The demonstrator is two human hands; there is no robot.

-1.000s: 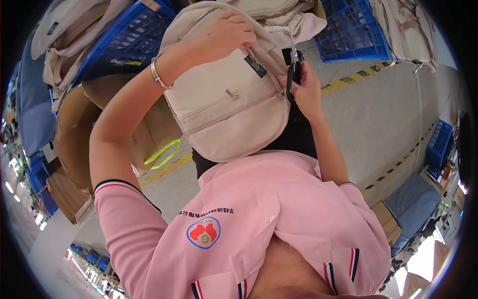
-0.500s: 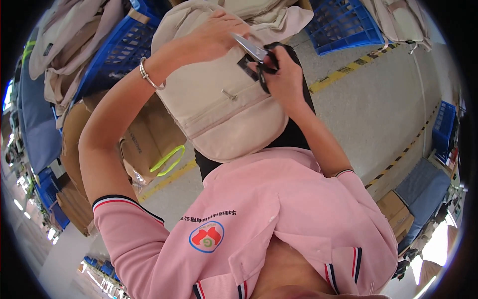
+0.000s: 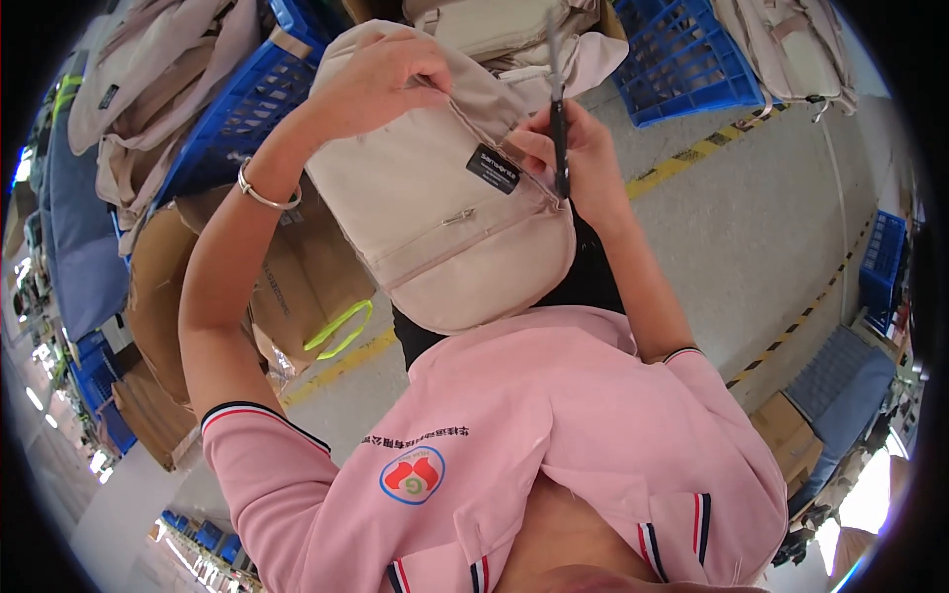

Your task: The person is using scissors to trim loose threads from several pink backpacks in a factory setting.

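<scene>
A cream backpack (image 3: 395, 188) lies across my lap, its zipped pocket nearest my body. On its front sits a black label (image 3: 492, 169). My left hand (image 3: 384, 81), a bangle on the wrist, is closed on the fabric at the upper part, fingertips curled and partly hidden. In my right hand (image 3: 591, 163) are scissors (image 3: 560, 133) with black handles, seen nearly edge-on, blades pointing away from me. The fingers of that hand also reach the bag's right-hand seam, beside the label. Whether the blades touch anything cannot be made out.
Blue crates (image 3: 677, 64) stand ahead on the right and at the left, with more cream bags (image 3: 148, 89) heaped over the left one. A brown carton (image 3: 297, 267) with a neon loop (image 3: 339, 329) is by my left side. Striped tape (image 3: 692, 156) marks the floor.
The scissors have turned from pointing left to pointing away from me. My left hand has shifted left and now grips the fabric. The bag's right side is lifted, and the label shows fully.
</scene>
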